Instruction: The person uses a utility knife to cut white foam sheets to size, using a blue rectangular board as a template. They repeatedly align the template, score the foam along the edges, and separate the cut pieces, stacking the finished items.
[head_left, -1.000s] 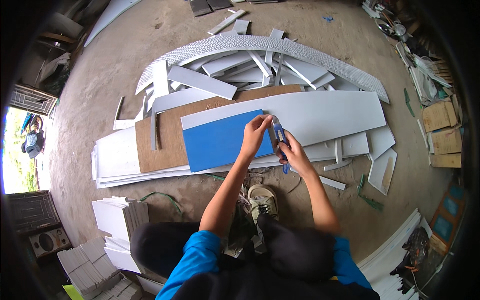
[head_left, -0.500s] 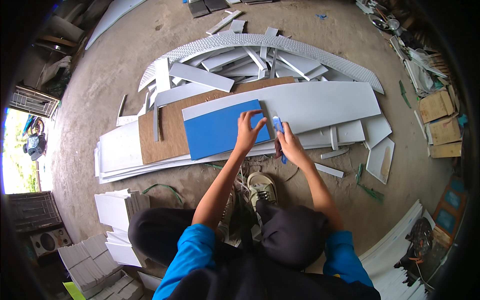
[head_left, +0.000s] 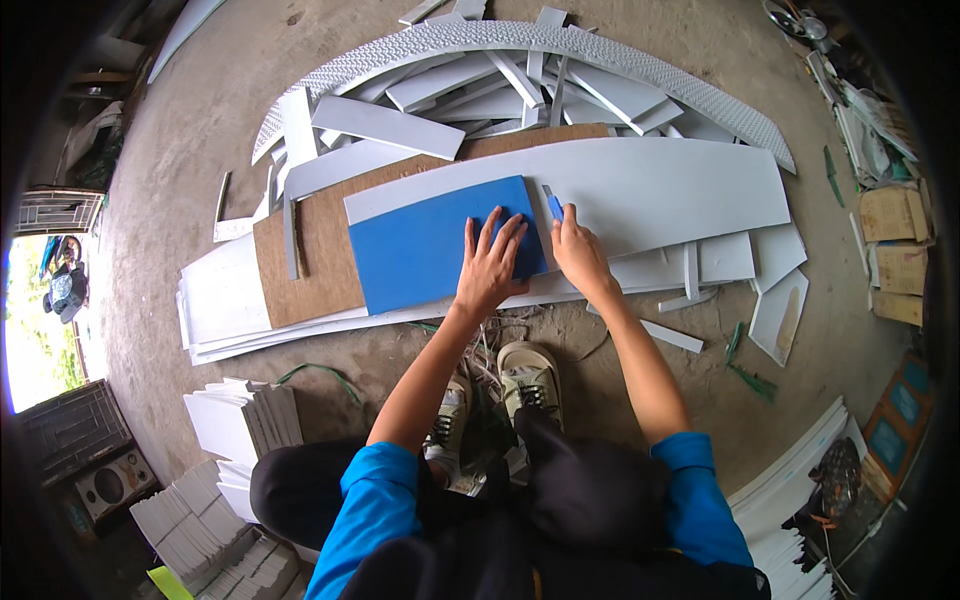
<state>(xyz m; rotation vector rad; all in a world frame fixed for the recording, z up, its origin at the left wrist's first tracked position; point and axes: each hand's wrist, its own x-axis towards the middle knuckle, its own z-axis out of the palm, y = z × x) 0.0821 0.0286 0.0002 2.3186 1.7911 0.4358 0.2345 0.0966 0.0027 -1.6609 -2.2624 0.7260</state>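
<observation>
I have my right hand point(head_left: 578, 250) closed around a blue knife point(head_left: 553, 205), its tip showing just above my fingers and touching the right edge of the blue sheet point(head_left: 440, 245). Just left of that grip, my left hand point(head_left: 490, 268) lies flat on the sheet's lower right corner, fingers spread and holding nothing, pressing the sheet down. The sheet lies on a long white panel point(head_left: 680, 185) that runs out well to the right of the knife, and the panel in turn rests on a brown board point(head_left: 305, 255) that shows to the left of my left hand. Below the grip, toward me, more white panels stick out from under the stack, and my shoes point(head_left: 528, 375) stand on the concrete floor point(head_left: 200, 130) just behind them. Right of the knife hand, short white offcuts point(head_left: 775, 310) lie on the floor. Beyond the grip, above the brown board, is a heap of white strips point(head_left: 470, 90), with a long curved patterned strip point(head_left: 600, 50) arching over them. Far to the lower left of my left hand are stacks of white tiles point(head_left: 240, 420). Far to the right, cardboard pieces point(head_left: 890, 215) lie near the edge of view.
</observation>
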